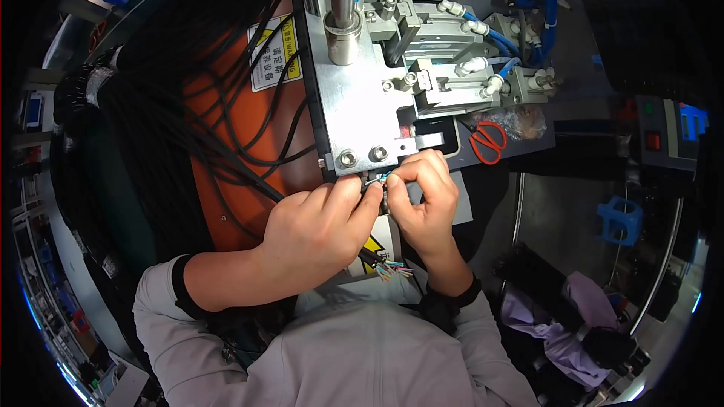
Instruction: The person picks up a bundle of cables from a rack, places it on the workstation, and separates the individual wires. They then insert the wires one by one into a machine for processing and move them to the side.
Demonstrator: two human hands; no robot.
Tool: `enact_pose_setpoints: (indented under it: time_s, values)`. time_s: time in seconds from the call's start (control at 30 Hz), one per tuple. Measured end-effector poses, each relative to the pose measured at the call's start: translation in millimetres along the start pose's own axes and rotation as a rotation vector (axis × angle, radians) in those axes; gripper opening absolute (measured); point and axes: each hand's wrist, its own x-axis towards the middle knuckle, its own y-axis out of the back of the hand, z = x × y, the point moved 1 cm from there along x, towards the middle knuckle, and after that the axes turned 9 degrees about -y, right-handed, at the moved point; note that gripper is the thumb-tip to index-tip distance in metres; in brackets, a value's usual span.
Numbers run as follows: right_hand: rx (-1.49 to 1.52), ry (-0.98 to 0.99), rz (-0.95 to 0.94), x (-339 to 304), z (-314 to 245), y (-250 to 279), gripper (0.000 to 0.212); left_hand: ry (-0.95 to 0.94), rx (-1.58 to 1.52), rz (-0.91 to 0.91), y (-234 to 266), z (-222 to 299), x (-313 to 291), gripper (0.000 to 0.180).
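Observation:
At the front edge of a metal machine fixture, my two hands meet over a few thin coloured wires. My left hand is closed, its thumb and forefinger pinching the wires from the left. From the right, my right hand pinches the wire ends between thumb and forefinger. A black cable runs in under the left hand. Just below the hands, another black cable end sticks out, with several multicoloured wires fanned from it. The fingers partly hide the wires between them.
Black cables hang in a thick bundle and spread over an orange panel on the left. Pneumatic cylinders with blue hoses stand at the back. Red-handled scissors lie right of the fixture, beside a clear plastic bag.

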Motion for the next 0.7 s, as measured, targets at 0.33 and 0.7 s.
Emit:
enact_pose_setpoints:
  time_s: [0.33,0.7]
  values:
    - [0.227,-0.241,-0.047,-4.1,4.5,-3.0,0.004,-0.011,-0.036,0.088,-1.1,-8.8,1.5,0.018]
    - [0.461,-0.279,-0.131,-3.3,4.3,9.6,0.006,0.079,0.057,-0.15,7.5,-2.2,-7.9,0.017]
